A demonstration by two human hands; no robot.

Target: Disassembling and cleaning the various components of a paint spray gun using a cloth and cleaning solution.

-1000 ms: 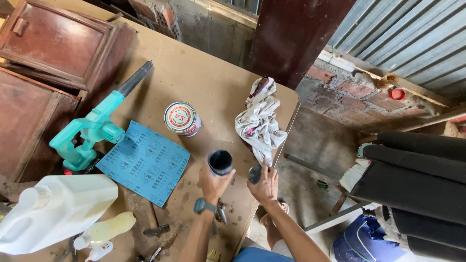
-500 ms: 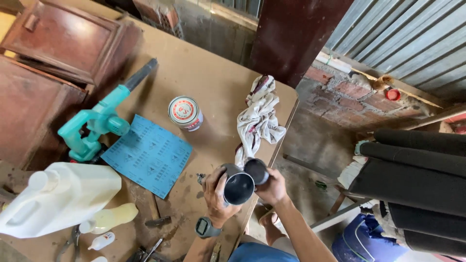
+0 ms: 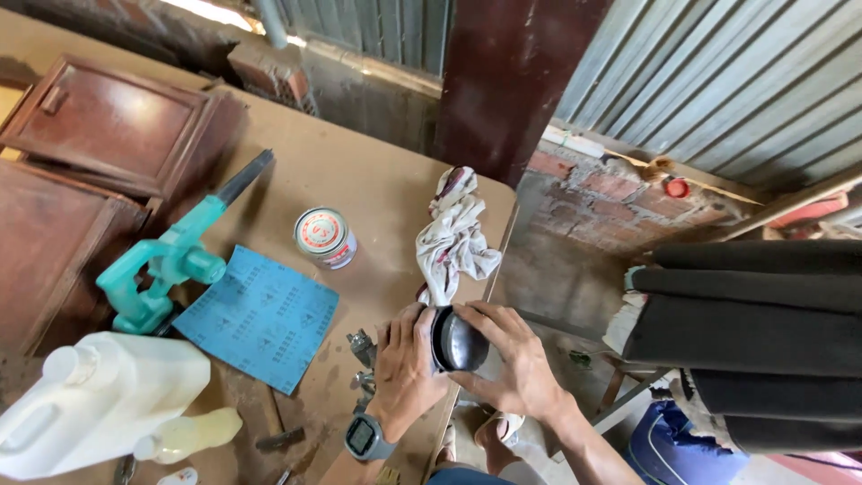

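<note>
My left hand [image 3: 406, 364] grips the body of a dark metal cup [image 3: 440, 339] at the near right edge of the brown table [image 3: 377, 180]. Pressed onto the cup's end is a black round lid [image 3: 462, 343], with my right hand [image 3: 512, 364] wrapped around it from the right. A metal fitting [image 3: 363, 346] pokes out to the left of my left hand, partly hidden by my fingers. A digital watch [image 3: 364, 437] sits on my left wrist. Both hands are just off the table's corner.
A stained white rag [image 3: 456, 238] lies by the right edge, a small tin can [image 3: 323, 237] near the middle. Blue sandpaper [image 3: 260, 316], a teal blower [image 3: 171, 260], a white jug [image 3: 94, 404] and a dark wooden cabinet door [image 3: 108, 126] lie to the left. Brick wall and black cushions [image 3: 754, 332] stand on the right.
The cup stood upright on the table under my left hand; I have lifted it, tipped it sideways, and my right hand has brought the lid onto its end.
</note>
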